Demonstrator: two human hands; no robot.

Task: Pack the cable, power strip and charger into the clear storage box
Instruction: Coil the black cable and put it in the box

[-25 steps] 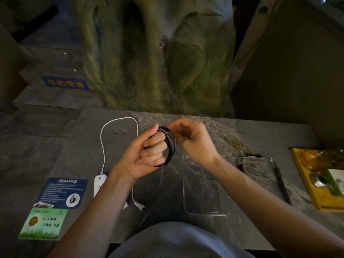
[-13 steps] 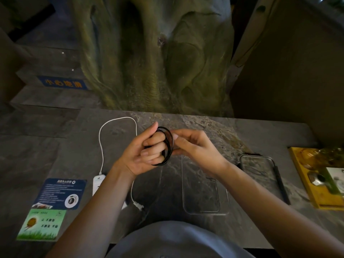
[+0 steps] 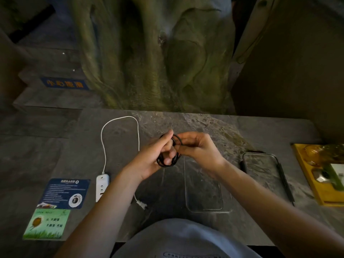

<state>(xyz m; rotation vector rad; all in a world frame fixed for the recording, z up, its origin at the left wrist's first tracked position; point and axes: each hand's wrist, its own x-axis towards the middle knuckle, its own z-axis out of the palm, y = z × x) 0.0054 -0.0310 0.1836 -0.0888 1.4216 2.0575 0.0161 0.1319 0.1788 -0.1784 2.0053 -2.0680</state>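
A black cable [image 3: 172, 158] is coiled into a small loop around the fingers of my left hand [image 3: 155, 155], held above the grey stone table. My right hand [image 3: 197, 148] pinches the top of the coil. Below the hands lies the clear storage box [image 3: 204, 190], open and with nothing visible inside. Its clear lid [image 3: 264, 170] with dark side clips lies to the right. A white power strip [image 3: 101, 187] lies at the left, its white cord [image 3: 121, 120] looping back and its plug [image 3: 142, 203] resting near my left forearm. I cannot make out a charger.
A blue card [image 3: 65, 192] and a green card [image 3: 46, 224] lie at the table's left front. A yellow tray [image 3: 307, 175] with small items sits at the right edge. A large rock-like sculpture [image 3: 158, 53] stands behind the table.
My right hand has closed in onto the coil's top. The coil has tilted and dropped lower over my left fingers.
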